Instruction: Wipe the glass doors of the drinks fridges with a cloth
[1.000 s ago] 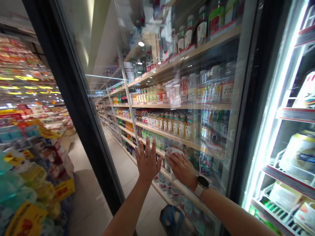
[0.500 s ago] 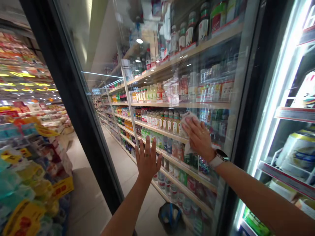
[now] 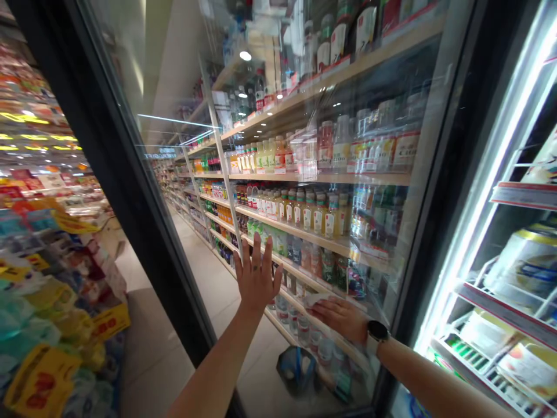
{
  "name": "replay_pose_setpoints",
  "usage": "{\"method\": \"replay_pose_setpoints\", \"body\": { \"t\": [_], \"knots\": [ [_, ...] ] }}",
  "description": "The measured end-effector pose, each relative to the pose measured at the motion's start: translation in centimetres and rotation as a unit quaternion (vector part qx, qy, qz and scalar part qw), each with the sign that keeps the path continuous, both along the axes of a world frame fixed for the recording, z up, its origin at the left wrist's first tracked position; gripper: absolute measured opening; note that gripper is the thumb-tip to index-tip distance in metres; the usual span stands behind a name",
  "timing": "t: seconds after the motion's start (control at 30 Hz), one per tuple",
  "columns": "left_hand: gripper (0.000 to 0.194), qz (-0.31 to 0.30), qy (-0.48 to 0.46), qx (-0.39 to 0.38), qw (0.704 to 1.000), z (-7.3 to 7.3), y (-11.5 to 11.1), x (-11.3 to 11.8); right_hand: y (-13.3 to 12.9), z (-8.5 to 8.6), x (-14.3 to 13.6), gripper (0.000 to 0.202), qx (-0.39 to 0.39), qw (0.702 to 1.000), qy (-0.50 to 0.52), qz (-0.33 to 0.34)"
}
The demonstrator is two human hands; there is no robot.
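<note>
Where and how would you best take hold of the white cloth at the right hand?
Probably across its outward face, coming from the lower right with a flat spread grip, as the right hand does: the white cloth looks soft and lies against the glass door, leaving little edge to pinch.

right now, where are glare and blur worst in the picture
Head view: reflected lights dot and streak the glass door; head view: the strip light at right burns out to white; head view: the packs at lower left look smeared, while the left hand is clearer; head view: the white cloth under the right hand shows little detail.
</note>
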State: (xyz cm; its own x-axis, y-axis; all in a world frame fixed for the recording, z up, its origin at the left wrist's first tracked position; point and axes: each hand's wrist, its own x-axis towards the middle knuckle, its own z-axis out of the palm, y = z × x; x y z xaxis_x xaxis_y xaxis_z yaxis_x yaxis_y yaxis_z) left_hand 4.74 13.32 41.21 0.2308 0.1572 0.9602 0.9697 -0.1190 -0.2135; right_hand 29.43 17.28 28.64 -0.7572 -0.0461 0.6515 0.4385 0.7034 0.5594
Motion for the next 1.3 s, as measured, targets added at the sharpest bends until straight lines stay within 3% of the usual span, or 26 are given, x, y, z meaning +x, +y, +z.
{"method": "replay_pose_setpoints", "body": {
  "t": [0.07,0.13,0.23,0.37,0.47,0.53,0.6,0.77,0.87,0.97,1.07,1.23,1.3],
  "knots": [
    [0.068,0.004,0.005,0.006,1.0,0.0,0.0,0.0,0.2,0.1,0.3,0.045,0.007,1.0,-0.012,-0.005],
    [0.067,0.006,0.009,0.007,1.0,0.1,0.0,0.0,0.6,1.7,0.6,0.043,0.021,1.0,-0.008,-0.009],
    [0.067,0.007,0.014,0.008,1.0,0.1,0.0,-0.1,1.6,6.1,1.5,0.047,0.022,0.999,0.033,-0.034],
    [0.066,0.006,0.023,0.023,0.999,0.3,0.2,-0.2,3.0,12.3,3.4,0.059,0.022,0.973,0.21,-0.096],
    [0.065,0.01,0.023,0.029,0.999,0.3,0.4,-0.1,3.4,14.2,3.8,0.065,0.021,0.938,0.329,-0.103],
    [0.065,0.012,0.023,0.032,0.999,0.3,0.4,0.0,3.2,13.6,3.0,0.068,0.005,0.922,0.371,-0.11],
    [0.066,0.012,0.023,0.033,0.999,0.3,0.5,0.1,2.8,11.8,1.6,0.069,-0.01,0.92,0.375,-0.117],
    [0.068,0.006,0.019,0.029,0.999,0.4,0.6,-0.1,1.1,4.6,-2.2,0.059,-0.018,0.961,0.256,-0.107],
    [0.066,-0.003,0.013,0.028,1.0,0.4,0.7,-0.1,0.0,1.1,-3.5,0.049,-0.013,0.983,0.173,-0.063],
    [0.064,-0.002,0.003,0.029,1.0,0.2,0.7,-0.1,-0.5,0.6,-3.9,0.042,0.005,0.993,0.114,-0.012],
    [0.064,0.003,0.005,0.02,1.0,0.3,0.5,-0.2,-0.1,4.2,-3.9,0.04,0.015,0.997,0.077,0.008],
    [0.064,-0.018,0.083,-0.037,0.996,1.4,-1.5,-2.8,0.9,15.5,-5.1,0.058,-0.007,0.984,0.171,-0.042],
    [0.064,-0.018,0.115,-0.05,0.992,1.7,-2.4,-4.5,0.7,18.8,-6.0,0.065,-0.014,0.973,0.227,-0.044]
  ]
}}
